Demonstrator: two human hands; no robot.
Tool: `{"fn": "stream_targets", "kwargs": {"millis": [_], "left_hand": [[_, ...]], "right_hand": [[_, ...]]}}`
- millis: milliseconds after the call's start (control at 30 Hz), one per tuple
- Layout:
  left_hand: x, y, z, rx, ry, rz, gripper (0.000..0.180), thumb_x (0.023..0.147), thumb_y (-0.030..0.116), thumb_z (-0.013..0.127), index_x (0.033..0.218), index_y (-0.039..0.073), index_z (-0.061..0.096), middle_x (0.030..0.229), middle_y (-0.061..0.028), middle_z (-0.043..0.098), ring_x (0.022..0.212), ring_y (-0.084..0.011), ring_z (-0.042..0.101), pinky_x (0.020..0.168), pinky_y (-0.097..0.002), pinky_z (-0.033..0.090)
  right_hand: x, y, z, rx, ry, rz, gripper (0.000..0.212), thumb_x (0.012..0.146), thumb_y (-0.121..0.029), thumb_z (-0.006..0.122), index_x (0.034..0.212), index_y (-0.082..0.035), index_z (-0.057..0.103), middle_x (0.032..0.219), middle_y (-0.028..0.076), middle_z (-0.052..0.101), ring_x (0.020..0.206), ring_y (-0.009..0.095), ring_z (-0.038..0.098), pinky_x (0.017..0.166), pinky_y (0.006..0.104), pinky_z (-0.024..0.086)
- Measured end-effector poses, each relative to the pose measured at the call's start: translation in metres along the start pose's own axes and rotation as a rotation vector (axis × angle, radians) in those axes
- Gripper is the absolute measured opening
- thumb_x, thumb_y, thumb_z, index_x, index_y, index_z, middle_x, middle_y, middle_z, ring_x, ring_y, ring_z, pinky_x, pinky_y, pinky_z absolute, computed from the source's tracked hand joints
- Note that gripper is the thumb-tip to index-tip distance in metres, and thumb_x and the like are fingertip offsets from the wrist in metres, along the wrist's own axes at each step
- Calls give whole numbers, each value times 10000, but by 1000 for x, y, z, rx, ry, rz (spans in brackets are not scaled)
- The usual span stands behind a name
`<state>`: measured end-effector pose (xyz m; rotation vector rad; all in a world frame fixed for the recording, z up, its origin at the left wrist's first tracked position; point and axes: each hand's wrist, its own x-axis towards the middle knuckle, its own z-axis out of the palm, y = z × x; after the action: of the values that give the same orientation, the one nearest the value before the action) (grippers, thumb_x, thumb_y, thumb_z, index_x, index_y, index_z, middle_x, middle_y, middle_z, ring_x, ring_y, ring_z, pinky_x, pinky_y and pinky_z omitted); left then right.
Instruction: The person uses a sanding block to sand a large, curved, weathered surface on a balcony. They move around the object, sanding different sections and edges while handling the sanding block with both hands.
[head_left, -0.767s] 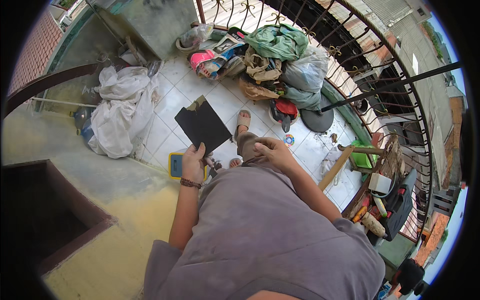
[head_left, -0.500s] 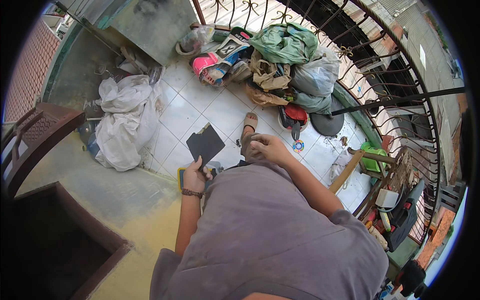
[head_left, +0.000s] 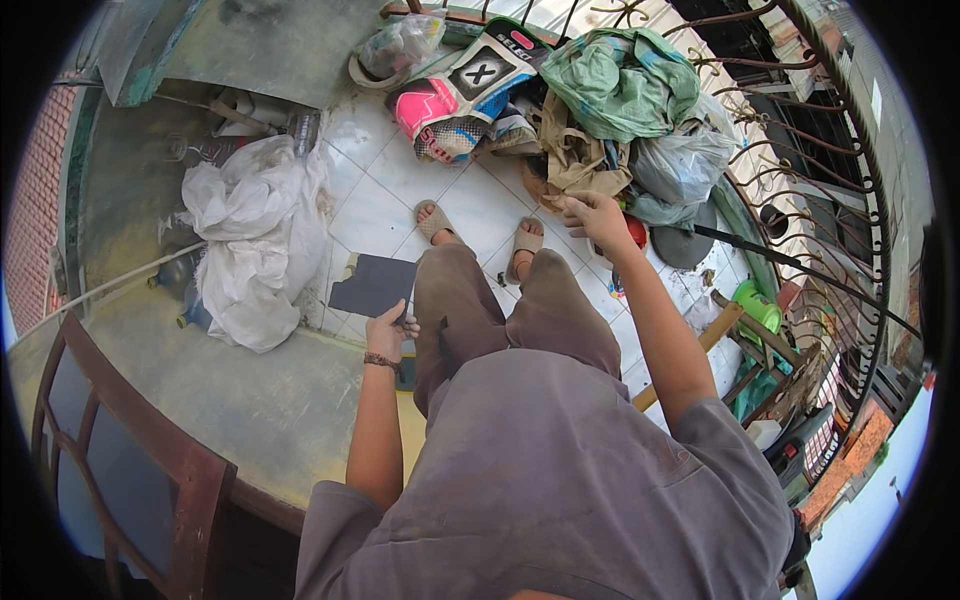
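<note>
In my left hand (head_left: 388,330) is a flat dark grey sheet (head_left: 372,285), like a piece of sandpaper, with a ragged pale edge at its far left corner. The thumb lies over its near edge, and a small dark piece shows by the fingertips. My right hand (head_left: 594,218) is raised out in front, its fingers bent and drawn together; nothing shows in them. Beyond it, lower down, lies a brown cloth bag (head_left: 580,150); I see no contact. My sandalled feet (head_left: 437,222) stand on white tiles (head_left: 475,205).
A white sack (head_left: 250,240) slumps against the low wall at left. Ahead are a green plastic bag (head_left: 625,80) and a printed pink-and-blue bag (head_left: 465,95) by the curved iron railing (head_left: 865,150). A wooden frame (head_left: 715,325) and a green basin (head_left: 757,307) stand at right.
My right hand has risen forward from beside my knee. The grey sheet has turned flatter in my left hand. Both feet now show, and the view has shifted.
</note>
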<state>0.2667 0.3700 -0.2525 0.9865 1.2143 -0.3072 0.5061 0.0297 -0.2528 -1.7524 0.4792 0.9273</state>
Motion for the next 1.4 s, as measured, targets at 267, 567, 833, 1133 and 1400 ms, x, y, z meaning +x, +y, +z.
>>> {"fn": "stream_targets", "kwargs": {"millis": [267, 567, 833, 1133, 1400], "left_hand": [[169, 34, 15, 447, -15, -33, 279, 893, 250, 667, 911, -27, 633, 796, -136, 679, 614, -238, 653, 613, -340, 509], [249, -36, 21, 1222, -12, 186, 333, 891, 285, 609, 1005, -28, 622, 1049, -191, 655, 996, -362, 595, 918, -451, 413], [258, -67, 24, 1348, 174, 226, 348, 931, 292, 549, 993, -46, 600, 1013, -218, 637, 985, -388, 579, 913, -468, 411], [266, -65, 14, 1182, 158, 84, 313, 958, 227, 552, 1141, -21, 605, 1021, -231, 671, 933, -409, 641, 810, -447, 491], [266, -50, 22, 1090, 164, 39, 319, 939, 259, 566, 1097, -13, 615, 1031, -219, 660, 957, -414, 614, 843, -467, 473]], "right_hand": [[126, 31, 70, 139, 77, 221, 368, 940, -271, 605, 1182, 6, 595, 960, 114, 663, 813, 201, 669, 697, 322, 560], [373, 100, 195, -436, -40, 251, 584, 804, -466, 708, 1139, 11, 663, 1137, 210, 658, 1049, 308, 639, 944, 363, 477], [512, 82, 268, 41, 599, 232, 790, 648, -292, 870, 1217, 45, 437, 1102, 204, 638, 1013, 290, 650, 886, 386, 512], [413, 24, 347, -276, 260, -161, 426, 760, -143, 676, 1102, 6, 470, 871, 254, 649, 880, 435, 638, 781, 500, 491], [409, 116, 263, -165, 511, 212, 451, 685, -291, 807, 1028, -54, 635, 919, 170, 707, 892, 343, 680, 822, 416, 508]]}}
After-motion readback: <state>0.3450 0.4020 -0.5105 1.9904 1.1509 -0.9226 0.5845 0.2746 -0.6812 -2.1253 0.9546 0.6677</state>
